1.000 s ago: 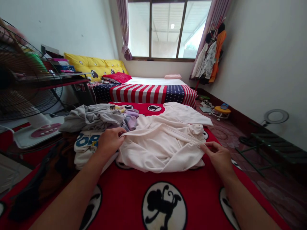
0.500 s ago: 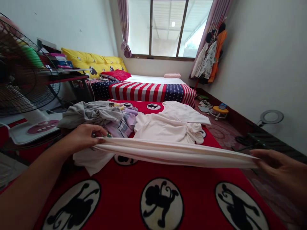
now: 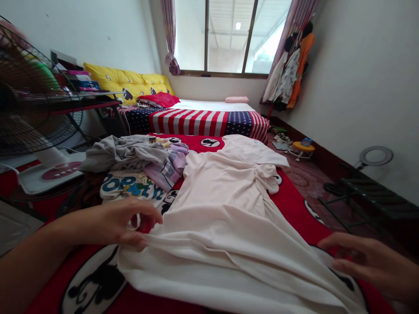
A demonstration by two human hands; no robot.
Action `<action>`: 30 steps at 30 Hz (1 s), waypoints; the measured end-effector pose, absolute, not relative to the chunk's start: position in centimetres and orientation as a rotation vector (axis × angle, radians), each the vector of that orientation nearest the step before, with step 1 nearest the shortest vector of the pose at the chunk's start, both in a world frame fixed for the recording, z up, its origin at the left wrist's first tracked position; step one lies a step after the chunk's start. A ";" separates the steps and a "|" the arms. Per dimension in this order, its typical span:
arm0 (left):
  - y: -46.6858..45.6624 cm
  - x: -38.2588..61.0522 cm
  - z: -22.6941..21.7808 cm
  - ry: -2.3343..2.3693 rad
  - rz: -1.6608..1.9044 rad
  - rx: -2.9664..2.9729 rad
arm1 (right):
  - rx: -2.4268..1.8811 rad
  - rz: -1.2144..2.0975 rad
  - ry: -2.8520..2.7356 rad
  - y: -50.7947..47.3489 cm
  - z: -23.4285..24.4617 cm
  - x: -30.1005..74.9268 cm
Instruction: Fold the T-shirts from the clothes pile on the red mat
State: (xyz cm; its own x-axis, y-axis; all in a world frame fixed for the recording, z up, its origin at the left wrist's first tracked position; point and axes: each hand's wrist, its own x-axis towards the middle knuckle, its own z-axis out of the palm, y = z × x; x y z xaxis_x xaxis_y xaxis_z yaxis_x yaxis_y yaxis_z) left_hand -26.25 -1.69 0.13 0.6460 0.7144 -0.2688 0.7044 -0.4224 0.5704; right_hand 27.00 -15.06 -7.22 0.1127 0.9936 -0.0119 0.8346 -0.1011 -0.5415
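Lengthwise, the cream shirt (image 3: 225, 226) runs forward between the nearer left hand (image 3: 111, 222), grip parted at its edge, and the right hand (image 3: 376, 261), parted and empty.

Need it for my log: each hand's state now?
Left hand: open, at the cream shirt; contact unclear.
Right hand: open, beside the cream shirt.

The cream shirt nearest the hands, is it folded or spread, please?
Spread, though creased: the cream shirt extends lengthwise over the red cover.
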 end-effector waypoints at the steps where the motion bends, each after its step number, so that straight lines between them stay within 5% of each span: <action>1: -1.5 -25.5 0.1 1.062 0.049 2.205 | -1.959 0.666 -1.875 -14.4 -6.4 25.8; 6: -2.5 -21.2 -1.7 0.900 0.075 2.383 | -1.734 0.805 -2.226 -13.8 -5.5 17.7; 16: -4.8 -18.8 -5.2 0.877 0.062 2.567 | -1.466 0.519 -2.436 -14.2 -7.5 14.3; 25: -6.5 -20.3 -2.8 0.625 -0.241 2.025 | -1.654 1.347 -2.178 -17.1 -4.8 16.1; 30: -6.0 -19.2 -3.8 0.865 0.055 2.431 | -1.569 1.021 -2.218 -15.1 -5.6 14.7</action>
State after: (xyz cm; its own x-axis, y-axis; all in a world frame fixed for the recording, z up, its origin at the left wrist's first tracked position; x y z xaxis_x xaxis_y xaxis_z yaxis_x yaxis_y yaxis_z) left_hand -19.17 -5.98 -3.85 0.7918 0.5942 -0.1411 0.5714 -0.6393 0.5145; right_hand 14.74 -15.07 -5.63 -0.3951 0.8980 -0.1938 0.7313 0.1797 -0.6580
